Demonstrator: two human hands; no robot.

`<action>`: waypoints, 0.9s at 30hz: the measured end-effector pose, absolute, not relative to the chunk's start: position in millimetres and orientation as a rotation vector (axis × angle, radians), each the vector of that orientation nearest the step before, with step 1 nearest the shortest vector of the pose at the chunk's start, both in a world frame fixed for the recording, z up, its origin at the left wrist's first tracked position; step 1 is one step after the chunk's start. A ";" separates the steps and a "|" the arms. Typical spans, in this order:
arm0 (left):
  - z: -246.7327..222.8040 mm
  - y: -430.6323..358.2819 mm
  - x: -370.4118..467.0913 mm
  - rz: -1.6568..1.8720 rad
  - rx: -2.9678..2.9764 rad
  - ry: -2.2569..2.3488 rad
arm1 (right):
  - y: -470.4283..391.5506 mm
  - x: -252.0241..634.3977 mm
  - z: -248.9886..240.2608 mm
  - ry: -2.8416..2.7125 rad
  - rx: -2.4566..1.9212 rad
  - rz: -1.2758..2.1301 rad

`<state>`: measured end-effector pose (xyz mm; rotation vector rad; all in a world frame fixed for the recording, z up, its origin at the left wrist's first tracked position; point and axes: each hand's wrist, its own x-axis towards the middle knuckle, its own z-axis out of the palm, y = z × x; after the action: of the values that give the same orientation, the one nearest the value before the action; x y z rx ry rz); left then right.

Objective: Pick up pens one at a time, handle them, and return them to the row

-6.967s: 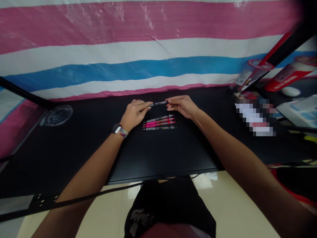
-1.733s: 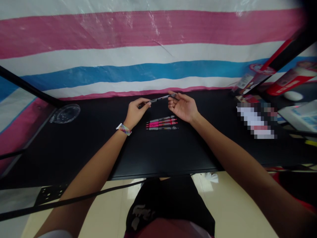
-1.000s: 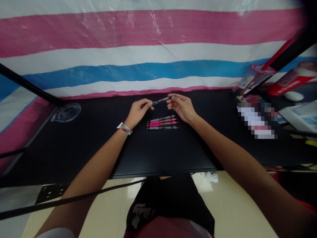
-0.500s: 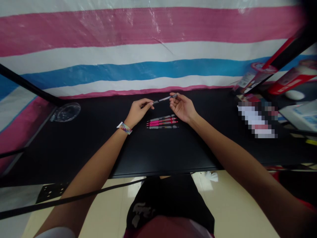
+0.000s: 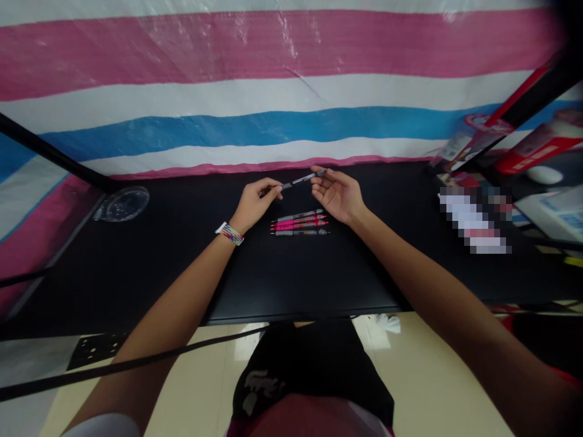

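Note:
A pen [image 5: 300, 179] with a clear barrel and dark grip spans the gap between my hands, above the far part of the black table [image 5: 291, 279]. My left hand [image 5: 257, 203] pinches its left end between thumb and fingers. My right hand [image 5: 337, 193] holds the other end with thumb and index finger, its remaining fingers loosely curled and palm turned up. Just below, several pens lie side by side: a grey one [image 5: 298, 216] at the back, pink ones [image 5: 296, 224] in the middle, and another grey one [image 5: 298, 233] in front.
A clear plastic lid or dish [image 5: 122, 204] lies at the left. On the right stand a clear cup [image 5: 473, 142], a red-and-white container [image 5: 537, 145], a white rounded object [image 5: 544, 175] and a blurred-out item [image 5: 473, 221]. Striped sheeting [image 5: 273, 127] hangs behind the table.
Both hands keep hold of the pen in nearly the same place. The right index finger has straightened slightly along the pen's end. The view has shifted very slightly.

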<state>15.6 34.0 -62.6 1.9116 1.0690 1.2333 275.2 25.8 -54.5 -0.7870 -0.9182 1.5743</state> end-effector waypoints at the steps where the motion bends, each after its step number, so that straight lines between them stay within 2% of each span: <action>1: -62.2 33.7 15.8 1.234 1.910 1.068 | 25.5 275.0 -54.7 -0.926 -0.796 1.567; 9: -63.5 33.6 14.9 1.246 1.887 1.059 | 24.7 269.7 -61.4 -1.069 -0.833 1.343; 16: -64.5 33.6 14.4 1.268 1.936 1.114 | 26.5 276.9 -60.9 -1.131 -0.874 1.323; 27: -47.5 20.7 14.1 1.018 2.120 1.052 | 23.8 303.2 -53.2 -1.813 -0.978 0.998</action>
<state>14.1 20.7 -47.5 2.1201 1.0516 1.0180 303.2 23.8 -53.2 -0.9784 -1.8125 0.9979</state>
